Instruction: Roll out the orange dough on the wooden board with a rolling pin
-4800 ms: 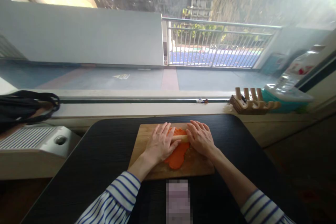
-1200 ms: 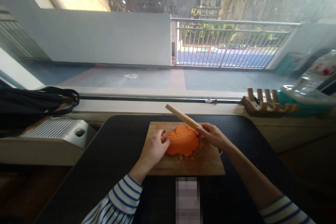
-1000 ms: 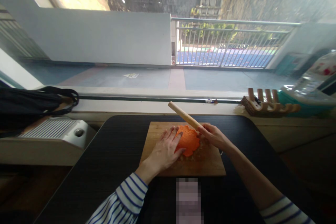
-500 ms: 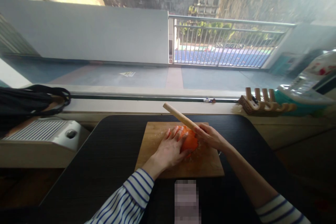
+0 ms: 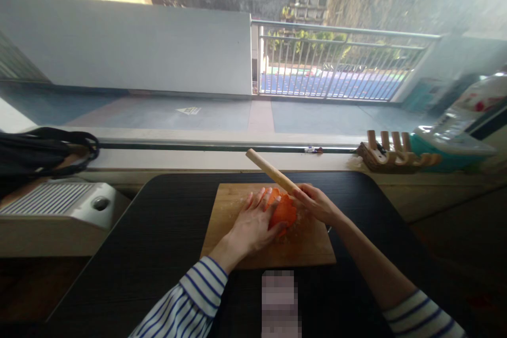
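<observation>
"In the head view, what is the left hand (image 5: 253, 226) doing?"
"It is lying open over the flat orange dough (image 5: 287, 213), its grip released."
"And the right hand (image 5: 318, 204)?"
"Its grip is clasping the near end of a pale wooden rolling pin (image 5: 271, 170) slanting far left."
"Where is the dough resting?"
"On a rectangular brown wooden board (image 5: 309, 251), sitting on the black, grained worktop (image 5: 170, 232)."

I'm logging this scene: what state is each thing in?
Orange dough: flattened, ragged-edged, partly covered.
Rolling pin: held slantwise.
Cutting board: lying flat, pale-specked.
Left hand: spread over the dough.
Right hand: closed around the rolling pin.
Plastic bottle: fill unclear.
</observation>
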Demonstrator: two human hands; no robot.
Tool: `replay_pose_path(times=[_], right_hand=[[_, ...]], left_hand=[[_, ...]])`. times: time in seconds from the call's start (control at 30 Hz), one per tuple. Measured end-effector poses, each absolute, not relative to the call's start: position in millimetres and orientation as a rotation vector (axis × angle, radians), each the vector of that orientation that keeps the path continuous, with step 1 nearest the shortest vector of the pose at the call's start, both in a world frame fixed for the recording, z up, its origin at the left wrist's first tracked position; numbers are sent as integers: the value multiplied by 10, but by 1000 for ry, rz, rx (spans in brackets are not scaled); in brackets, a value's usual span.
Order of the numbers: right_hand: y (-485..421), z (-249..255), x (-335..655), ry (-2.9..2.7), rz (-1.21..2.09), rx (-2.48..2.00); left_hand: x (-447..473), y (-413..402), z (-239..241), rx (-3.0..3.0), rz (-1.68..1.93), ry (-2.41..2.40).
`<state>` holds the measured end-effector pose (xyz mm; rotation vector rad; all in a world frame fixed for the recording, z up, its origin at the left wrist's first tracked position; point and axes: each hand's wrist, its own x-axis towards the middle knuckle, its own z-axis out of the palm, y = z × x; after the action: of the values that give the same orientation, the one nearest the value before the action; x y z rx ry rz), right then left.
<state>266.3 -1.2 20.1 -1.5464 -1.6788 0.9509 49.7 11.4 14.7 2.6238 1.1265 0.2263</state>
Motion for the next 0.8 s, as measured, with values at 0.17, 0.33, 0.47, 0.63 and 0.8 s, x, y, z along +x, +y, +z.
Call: replay_pose_path(times=[0.17,0.33,0.47,0.63,0.8], right_hand=[[-12,289,2710,-1888,753,-1618],[-7,360,2832,-2118,483,-1666],[-42,345,2851,-2299,363,-1532],[-70,296,2771,-2372,269,-1489],[2,211,2731,-2313,176,-1674]], left_hand=[[409,155,337,2622,496,1244],[223,317,472,2548,992,1547],[174,443,337,2669,943,1548],[219,531,112,2726,513,1572],[277,615,113,2745,376,1583]])
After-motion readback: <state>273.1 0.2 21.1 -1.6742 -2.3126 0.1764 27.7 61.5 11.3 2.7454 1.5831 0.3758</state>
